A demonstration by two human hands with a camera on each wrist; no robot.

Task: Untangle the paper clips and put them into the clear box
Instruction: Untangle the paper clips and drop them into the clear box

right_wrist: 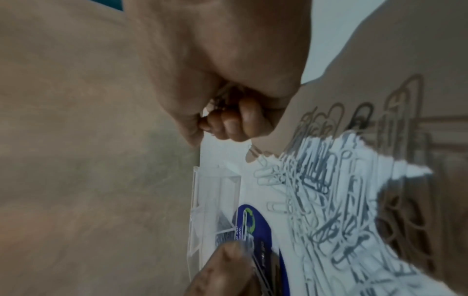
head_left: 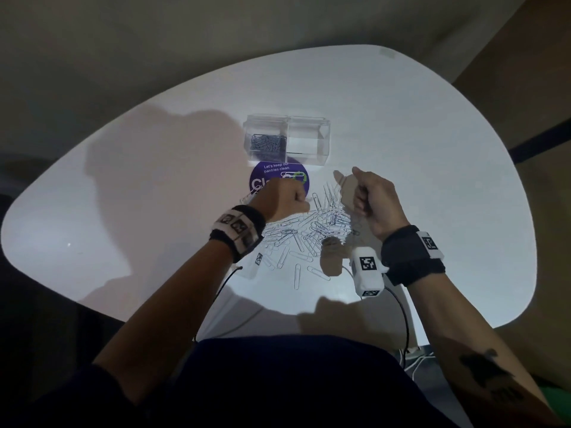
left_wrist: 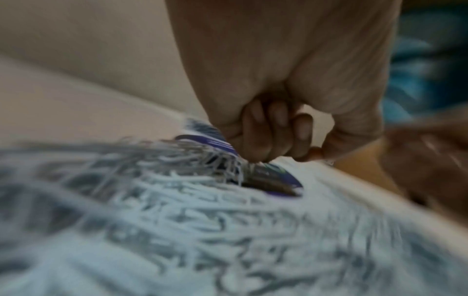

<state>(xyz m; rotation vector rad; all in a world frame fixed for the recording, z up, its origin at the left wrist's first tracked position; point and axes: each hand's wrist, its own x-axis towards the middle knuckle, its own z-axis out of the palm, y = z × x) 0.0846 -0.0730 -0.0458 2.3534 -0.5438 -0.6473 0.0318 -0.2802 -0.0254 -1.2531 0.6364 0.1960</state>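
Both hands are curled into fists. My left hand (head_left: 285,202) pinches some paper clips (right_wrist: 255,262) over the purple sticker (head_left: 279,180). My right hand (head_left: 375,201) seems to hold a few clips too, but I cannot tell for sure. I think I hold them up so they pull apart. A big pile of clips (head_left: 312,231) lies on the white table (head_left: 417,149) between my hands. Just behind it sits the clear box (head_left: 287,139), with some clips already in its left side.
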